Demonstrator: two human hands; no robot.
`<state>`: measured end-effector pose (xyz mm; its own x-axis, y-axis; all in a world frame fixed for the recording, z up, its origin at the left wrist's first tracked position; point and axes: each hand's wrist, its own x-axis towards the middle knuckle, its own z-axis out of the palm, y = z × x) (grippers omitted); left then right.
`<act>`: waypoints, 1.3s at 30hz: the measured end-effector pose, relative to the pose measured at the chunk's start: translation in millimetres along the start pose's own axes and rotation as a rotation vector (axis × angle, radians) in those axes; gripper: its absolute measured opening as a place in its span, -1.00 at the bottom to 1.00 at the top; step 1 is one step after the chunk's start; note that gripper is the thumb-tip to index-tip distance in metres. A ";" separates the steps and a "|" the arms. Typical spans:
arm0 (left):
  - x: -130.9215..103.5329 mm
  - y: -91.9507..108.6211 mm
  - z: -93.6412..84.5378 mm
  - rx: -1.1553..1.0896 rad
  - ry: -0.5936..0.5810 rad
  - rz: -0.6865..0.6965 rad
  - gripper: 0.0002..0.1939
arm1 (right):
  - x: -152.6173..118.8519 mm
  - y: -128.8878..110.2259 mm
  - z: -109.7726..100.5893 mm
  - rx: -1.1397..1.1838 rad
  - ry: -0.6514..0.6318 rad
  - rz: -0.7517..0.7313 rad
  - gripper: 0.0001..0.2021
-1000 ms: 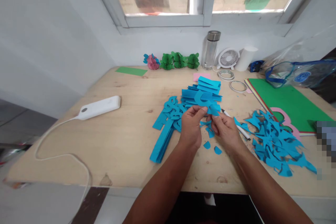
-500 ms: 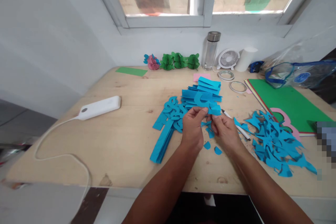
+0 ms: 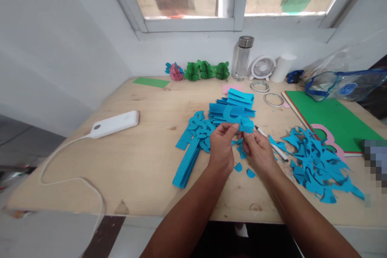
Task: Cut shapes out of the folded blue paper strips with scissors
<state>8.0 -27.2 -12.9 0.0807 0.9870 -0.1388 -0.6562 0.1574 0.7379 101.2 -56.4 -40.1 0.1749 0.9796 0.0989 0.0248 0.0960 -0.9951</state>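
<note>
Between my two hands is a small cut piece of blue paper [image 3: 247,125], held up over the table. My left hand [image 3: 223,142] pinches its left side, fingers closed. On its lower right side, my right hand [image 3: 257,148] is closed in a pinch too. Just beyond my fingers lies a stack of folded blue paper strips [image 3: 223,109]. Left of my left hand sit curled blue paper cutouts [image 3: 199,125] and a long folded blue strip [image 3: 186,165]. Small blue scraps [image 3: 238,167] lie below my hands.
A heap of blue scraps [image 3: 317,165] and a white pen [image 3: 278,148] lie to the right, near green paper sheets [image 3: 332,121]. Along the wall stand paper ornaments [image 3: 206,69], a glass bottle [image 3: 242,58] and a small fan [image 3: 263,67]. A white power strip [image 3: 116,123] lies left.
</note>
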 end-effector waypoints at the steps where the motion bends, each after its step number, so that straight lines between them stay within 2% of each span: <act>1: 0.0 0.0 0.0 0.000 0.000 -0.001 -0.80 | 0.1 0.2 -0.1 0.008 -0.004 0.001 -0.60; 22: 1.1 -4.6 -0.1 -0.065 -0.012 -0.040 -0.79 | -4.7 -3.1 10.1 -0.011 0.098 -0.024 -0.57; 31: -1.0 -6.6 0.6 -0.119 -0.012 -0.081 -0.76 | -7.0 -7.0 18.0 0.098 0.132 0.028 -0.52; 39: -3.1 -6.1 1.4 -0.103 -0.025 -0.075 -0.75 | -8.1 -7.1 15.4 0.008 0.182 -0.018 -0.51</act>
<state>12.8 -31.2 -16.0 0.1503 0.9734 -0.1730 -0.7215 0.2276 0.6539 84.4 -62.3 -33.9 0.3501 0.9296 0.1153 0.0218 0.1149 -0.9931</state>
